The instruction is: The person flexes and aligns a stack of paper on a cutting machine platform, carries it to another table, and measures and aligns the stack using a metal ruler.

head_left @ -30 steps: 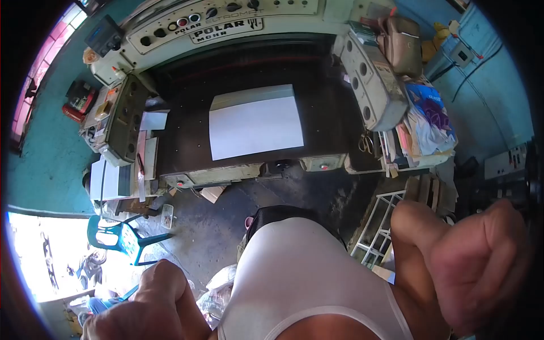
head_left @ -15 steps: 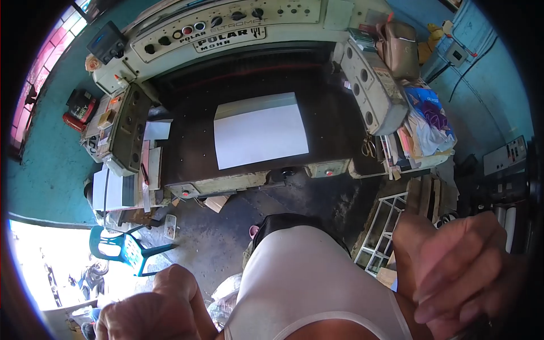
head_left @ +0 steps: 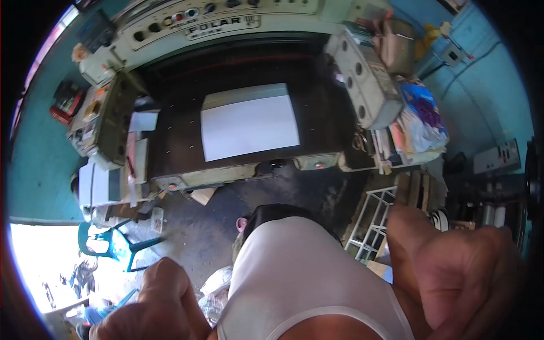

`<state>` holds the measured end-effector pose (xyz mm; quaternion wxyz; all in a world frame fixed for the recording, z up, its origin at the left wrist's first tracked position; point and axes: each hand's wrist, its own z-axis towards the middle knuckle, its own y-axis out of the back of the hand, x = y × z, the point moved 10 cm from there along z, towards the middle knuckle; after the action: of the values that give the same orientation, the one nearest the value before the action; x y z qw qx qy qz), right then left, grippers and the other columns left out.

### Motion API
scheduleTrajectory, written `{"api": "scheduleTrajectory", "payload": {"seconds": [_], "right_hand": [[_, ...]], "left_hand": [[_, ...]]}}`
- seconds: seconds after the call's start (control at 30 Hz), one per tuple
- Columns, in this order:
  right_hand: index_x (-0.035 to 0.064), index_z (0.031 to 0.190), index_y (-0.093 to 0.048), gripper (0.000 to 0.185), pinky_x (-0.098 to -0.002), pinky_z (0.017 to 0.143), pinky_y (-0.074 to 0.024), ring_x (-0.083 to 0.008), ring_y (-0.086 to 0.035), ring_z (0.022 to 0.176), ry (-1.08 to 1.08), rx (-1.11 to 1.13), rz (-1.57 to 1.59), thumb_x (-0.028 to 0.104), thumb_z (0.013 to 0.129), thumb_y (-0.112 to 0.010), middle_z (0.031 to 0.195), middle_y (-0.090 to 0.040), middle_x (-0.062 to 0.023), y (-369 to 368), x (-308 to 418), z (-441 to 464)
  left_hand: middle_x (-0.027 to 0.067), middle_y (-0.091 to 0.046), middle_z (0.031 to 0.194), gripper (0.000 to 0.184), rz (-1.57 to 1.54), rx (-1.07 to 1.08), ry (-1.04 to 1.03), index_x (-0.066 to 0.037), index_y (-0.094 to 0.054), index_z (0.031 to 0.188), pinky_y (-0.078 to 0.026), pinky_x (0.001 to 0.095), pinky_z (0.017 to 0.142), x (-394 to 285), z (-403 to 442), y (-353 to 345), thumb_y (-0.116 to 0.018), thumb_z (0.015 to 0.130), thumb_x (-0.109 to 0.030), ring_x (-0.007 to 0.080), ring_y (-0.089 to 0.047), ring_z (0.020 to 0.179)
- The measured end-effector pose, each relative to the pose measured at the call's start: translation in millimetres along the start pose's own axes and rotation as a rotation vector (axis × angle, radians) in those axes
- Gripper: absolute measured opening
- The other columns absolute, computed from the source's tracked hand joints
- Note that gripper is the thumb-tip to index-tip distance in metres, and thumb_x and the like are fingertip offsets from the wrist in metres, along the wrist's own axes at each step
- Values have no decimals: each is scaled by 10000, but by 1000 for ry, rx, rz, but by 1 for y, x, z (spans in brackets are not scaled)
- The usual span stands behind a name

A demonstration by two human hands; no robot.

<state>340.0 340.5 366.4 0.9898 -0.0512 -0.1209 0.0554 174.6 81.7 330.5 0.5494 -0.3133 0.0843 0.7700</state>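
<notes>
My left hand [head_left: 148, 306] is raised close to the camera at the lower left, its fingers curled in and nothing visible in them. At the lower right my right hand [head_left: 462, 272] is also curled closed, with no object showing in it. Neither hand touches the machine. Beyond them, a white paper stack [head_left: 249, 127] lies on the dark bed of a cutting machine [head_left: 170, 133], its far edge shaded grey.
Side housings [head_left: 362, 76] flank the machine bed. Scissors [head_left: 359, 141] lie near its right edge. A teal chair [head_left: 122, 243] stands at lower left; a white metal rack [head_left: 371, 221] is at right. Papers and a bag [head_left: 396, 48] sit near the right wall.
The view dipped and came back, shifting the machine and paper slightly left. My right hand's fingers moved and curled differently; my left hand stayed closed near the lower left.
</notes>
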Motion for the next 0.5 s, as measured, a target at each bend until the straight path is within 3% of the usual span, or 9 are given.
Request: {"api": "scheduleTrajectory", "payload": {"seconds": [0.03, 0.07, 0.17, 0.27, 0.37, 0.5], "right_hand": [[4, 638, -649, 163, -193, 592, -623, -126, -661, 550, -14, 22, -17, -155, 664, -678, 612, -661, -72, -1, -4, 1], [3, 646, -649, 158, -194, 597, -620, -126, -661, 556, -14, 35, -32, -150, 668, -677, 620, -661, -73, -1, -5, 1], [2, 670, -649, 141, -198, 614, -613, -127, -659, 575, -24, 70, -63, -137, 678, -674, 643, -662, -76, 2, -11, 3], [0, 694, -650, 126, -202, 630, -607, -127, -657, 594, -40, 115, -109, -124, 688, -670, 667, -662, -78, 11, -23, 6], [-1, 718, -650, 113, -206, 646, -600, -128, -656, 612, -28, 160, -159, -111, 698, -667, 690, -662, -81, 21, -28, 14], [-3, 750, -650, 99, -211, 668, -590, -128, -654, 638, -4, 213, -202, -94, 712, -662, 722, -663, -85, 35, -24, 33]], "left_hand": [[-73, -664, 912, 133, -117, -19, 159, -133, -726, 1011, -462, 134, 772, 16, -2, 3, -645, 920, -78, 33, -594, 802], [-55, -668, 905, 110, -194, 4, -136, -109, -719, 993, -457, 123, 757, -14, 0, 11, -651, 916, -69, 33, -600, 792], [3, -664, 893, 74, 107, -223, -336, -56, -694, 930, -449, 104, 703, -34, -10, 17, -642, 904, -10, 28, -608, 784], [21, -658, 944, 111, 892, -225, -861, -55, -675, 1005, -497, 248, 757, -48, 2, -10, -575, 956, -60, 127, -624, 837], [23, -658, 960, 116, 759, -166, -706, -57, -673, 1017, -499, 248, 762, -39, 12, -9, -575, 955, -62, 130, -624, 850], [25, -658, 980, 123, 727, -143, -655, -61, -670, 1033, -502, 249, 768, -43, 11, -14, -575, 953, -64, 134, -625, 868]]}}
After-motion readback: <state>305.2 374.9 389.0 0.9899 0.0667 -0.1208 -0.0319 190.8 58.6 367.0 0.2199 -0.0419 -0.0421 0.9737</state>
